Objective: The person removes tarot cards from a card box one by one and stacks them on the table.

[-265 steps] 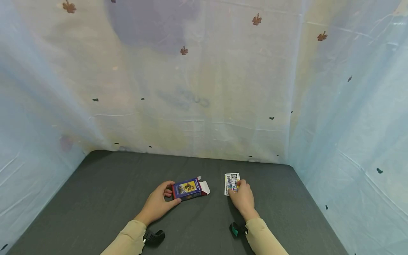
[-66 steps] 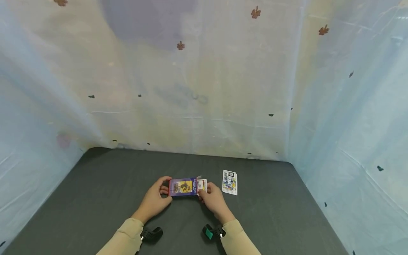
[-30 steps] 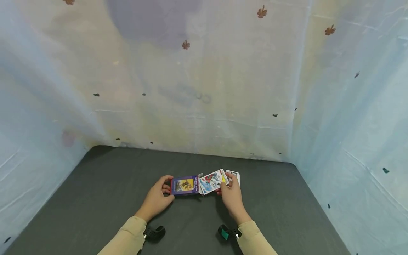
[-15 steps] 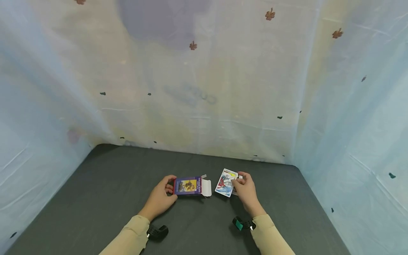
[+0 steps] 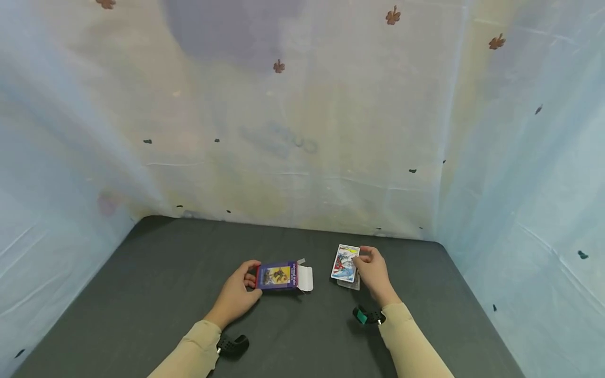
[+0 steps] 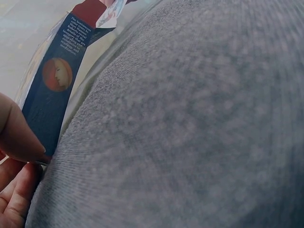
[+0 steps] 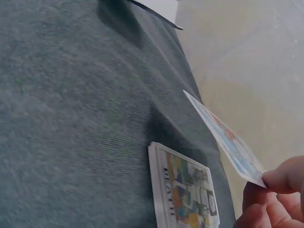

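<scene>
My left hand point(image 5: 236, 295) grips the closed end of a purple tarot card box point(image 5: 277, 276), thumb on the near side and fingers on the far side. The box lies on the dark cloth with its white end flap point(image 5: 305, 279) folded out to the right. In my right hand point(image 5: 376, 273), thumb and fingers pinch the right edge of a tarot card point(image 5: 344, 264), picture side up. A small stack of tarot cards point(image 7: 185, 190) lies below it, and the right wrist view shows a gap between them. From the head, the held card hides most of the stack point(image 5: 350, 285).
A dark grey cloth point(image 5: 189, 252) covers the table. Pale patterned sheeting point(image 5: 302, 115) hangs behind and at both sides, close to the table's edges. Each wrist carries a black camera strap, the left one point(image 5: 232, 345) low over the cloth.
My right hand has drawn the card out of the box and carried it right, turning it more upright over the stack. The left hand keeps its grip on the box, which stays nearly in place.
</scene>
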The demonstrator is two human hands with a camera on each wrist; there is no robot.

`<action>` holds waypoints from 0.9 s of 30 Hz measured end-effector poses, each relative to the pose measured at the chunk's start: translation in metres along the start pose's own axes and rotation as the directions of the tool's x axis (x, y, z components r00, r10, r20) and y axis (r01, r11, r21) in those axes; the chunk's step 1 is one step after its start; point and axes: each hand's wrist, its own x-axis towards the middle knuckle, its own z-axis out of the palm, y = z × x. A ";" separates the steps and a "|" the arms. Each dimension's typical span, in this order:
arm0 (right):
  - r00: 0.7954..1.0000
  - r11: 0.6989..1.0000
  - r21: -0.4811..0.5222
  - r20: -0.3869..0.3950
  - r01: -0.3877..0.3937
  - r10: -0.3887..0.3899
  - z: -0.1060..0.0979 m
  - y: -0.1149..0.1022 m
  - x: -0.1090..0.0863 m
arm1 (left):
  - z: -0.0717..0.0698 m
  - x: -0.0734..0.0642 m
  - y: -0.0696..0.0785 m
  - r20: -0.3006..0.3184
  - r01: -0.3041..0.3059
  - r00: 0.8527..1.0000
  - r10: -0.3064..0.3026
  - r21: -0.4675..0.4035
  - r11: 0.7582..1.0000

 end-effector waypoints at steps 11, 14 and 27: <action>0.998 0.997 -0.056 -0.013 -0.059 0.059 -0.007 0.004 0.006 | 0.000 0.000 0.002 0.000 0.017 1.000 -0.017 0.008 1.000; 0.998 0.992 -0.113 -0.029 -0.056 0.052 -0.004 0.007 0.009 | -0.001 0.000 0.002 0.002 0.026 1.000 -0.026 0.018 0.999; 0.996 0.955 -0.295 -0.085 -0.035 0.010 0.006 0.021 0.009 | -0.001 0.001 0.002 0.016 0.036 0.999 -0.037 0.006 0.999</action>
